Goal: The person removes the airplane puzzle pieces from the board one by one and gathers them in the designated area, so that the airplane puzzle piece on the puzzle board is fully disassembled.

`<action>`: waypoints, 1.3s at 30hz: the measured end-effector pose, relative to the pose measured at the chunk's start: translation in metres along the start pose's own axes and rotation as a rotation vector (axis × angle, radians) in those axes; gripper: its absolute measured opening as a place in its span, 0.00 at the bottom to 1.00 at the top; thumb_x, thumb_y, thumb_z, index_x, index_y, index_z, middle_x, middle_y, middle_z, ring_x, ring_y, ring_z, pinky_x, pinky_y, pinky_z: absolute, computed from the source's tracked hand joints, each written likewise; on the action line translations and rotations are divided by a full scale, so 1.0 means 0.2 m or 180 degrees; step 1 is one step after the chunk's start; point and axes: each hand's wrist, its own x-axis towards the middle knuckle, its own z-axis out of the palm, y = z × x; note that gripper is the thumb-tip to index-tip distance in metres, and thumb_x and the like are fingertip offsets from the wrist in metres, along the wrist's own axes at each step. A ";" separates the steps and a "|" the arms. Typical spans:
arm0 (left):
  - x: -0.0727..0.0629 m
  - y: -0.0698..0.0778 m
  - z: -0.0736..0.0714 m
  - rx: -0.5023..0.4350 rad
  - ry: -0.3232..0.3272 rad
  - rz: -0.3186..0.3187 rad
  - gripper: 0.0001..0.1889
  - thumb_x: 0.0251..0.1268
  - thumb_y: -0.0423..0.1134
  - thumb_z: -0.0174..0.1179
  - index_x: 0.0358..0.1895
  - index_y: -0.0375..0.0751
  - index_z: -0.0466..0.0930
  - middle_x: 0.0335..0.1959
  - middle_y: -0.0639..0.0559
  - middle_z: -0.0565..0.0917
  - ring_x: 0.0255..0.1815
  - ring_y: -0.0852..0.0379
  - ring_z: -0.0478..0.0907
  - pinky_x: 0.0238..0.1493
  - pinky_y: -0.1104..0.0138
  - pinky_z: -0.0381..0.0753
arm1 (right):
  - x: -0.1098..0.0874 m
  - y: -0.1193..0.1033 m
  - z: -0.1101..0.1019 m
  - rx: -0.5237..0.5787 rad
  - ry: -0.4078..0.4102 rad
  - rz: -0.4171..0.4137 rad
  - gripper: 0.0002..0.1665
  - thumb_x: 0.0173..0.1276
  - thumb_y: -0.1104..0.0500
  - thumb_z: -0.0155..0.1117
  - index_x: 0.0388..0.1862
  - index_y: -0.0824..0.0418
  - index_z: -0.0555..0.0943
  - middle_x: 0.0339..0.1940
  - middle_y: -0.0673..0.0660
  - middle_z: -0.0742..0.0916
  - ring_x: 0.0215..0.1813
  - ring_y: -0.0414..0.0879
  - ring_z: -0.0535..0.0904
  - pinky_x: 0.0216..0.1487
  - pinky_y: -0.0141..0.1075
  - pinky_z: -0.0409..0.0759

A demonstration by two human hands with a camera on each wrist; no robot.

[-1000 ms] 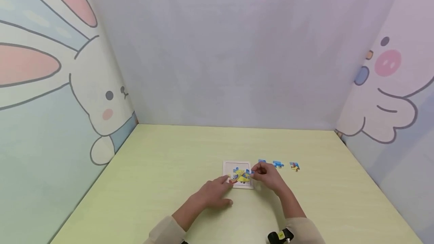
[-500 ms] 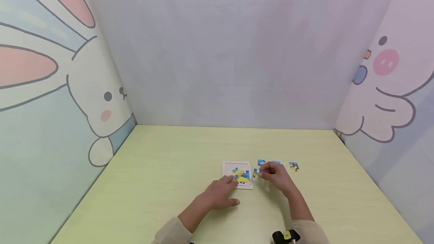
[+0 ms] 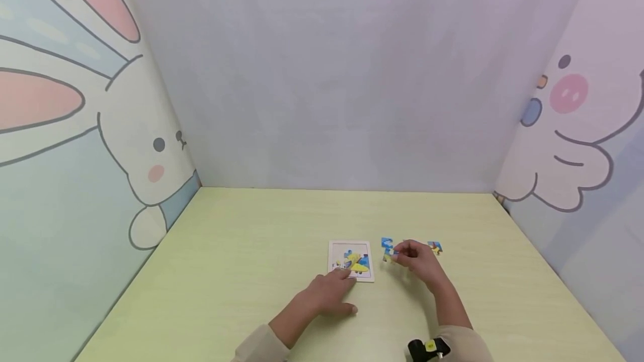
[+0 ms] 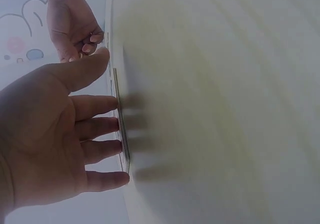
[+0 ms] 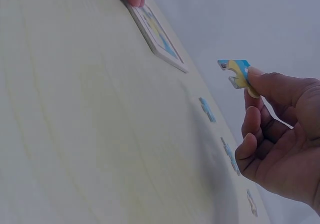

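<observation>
In the right wrist view, my right hand pinches a blue and yellow jigsaw piece between thumb and fingertips, lifted above the table. The head view has this hand right of the puzzle board, a square white-rimmed tray with a partly assembled blue and yellow picture. My left hand touches the board's near left edge with its fingertips, the fingers straight and spread in the left wrist view. Part of the board's near left corner is hidden under those fingers.
Loose jigsaw pieces lie right of the board: a blue one near it and a red, yellow and blue one farther right. Between them, another piece is mostly behind my right hand in the head view. Walls enclose the pale table.
My right hand has moved right, away from the board, carrying the jigsaw piece. The left hand has slid slightly toward the board's near edge, uncovering more of the picture.
</observation>
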 end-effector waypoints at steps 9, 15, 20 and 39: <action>0.00 0.00 -0.01 -0.0043 -0.0058 0.0095 0.32 0.56 0.59 0.61 0.64 0.49 0.70 0.67 0.54 0.65 0.67 0.55 0.60 0.53 0.53 0.71 | 0.07 0.12 -0.06 -0.0002 0.0028 0.0115 0.15 0.58 0.62 0.69 0.40 0.70 0.79 0.30 0.56 0.82 0.33 0.46 0.74 0.29 0.34 0.72; 0.00 0.00 -0.01 0.0005 -0.0048 0.0093 0.33 0.55 0.59 0.61 0.64 0.50 0.70 0.67 0.54 0.65 0.67 0.55 0.59 0.52 0.53 0.71 | 0.10 0.15 -0.07 -0.0204 -0.0036 0.0111 0.14 0.57 0.61 0.69 0.39 0.69 0.79 0.29 0.55 0.82 0.30 0.45 0.73 0.28 0.36 0.72; 0.00 -0.01 -0.01 0.0032 -0.0068 0.0062 0.33 0.54 0.60 0.61 0.64 0.51 0.70 0.67 0.55 0.65 0.67 0.56 0.59 0.52 0.54 0.71 | 0.13 0.18 -0.06 -0.0389 -0.0052 0.0116 0.12 0.55 0.62 0.71 0.36 0.68 0.80 0.28 0.54 0.82 0.28 0.46 0.74 0.26 0.36 0.72; -0.02 -0.01 -0.02 -0.0046 -0.0095 0.0093 0.33 0.55 0.58 0.62 0.64 0.48 0.70 0.68 0.53 0.64 0.68 0.55 0.58 0.54 0.52 0.70 | 0.16 0.17 0.03 -0.0951 -0.0068 0.0006 0.03 0.56 0.67 0.68 0.30 0.66 0.82 0.25 0.52 0.80 0.29 0.45 0.71 0.30 0.37 0.70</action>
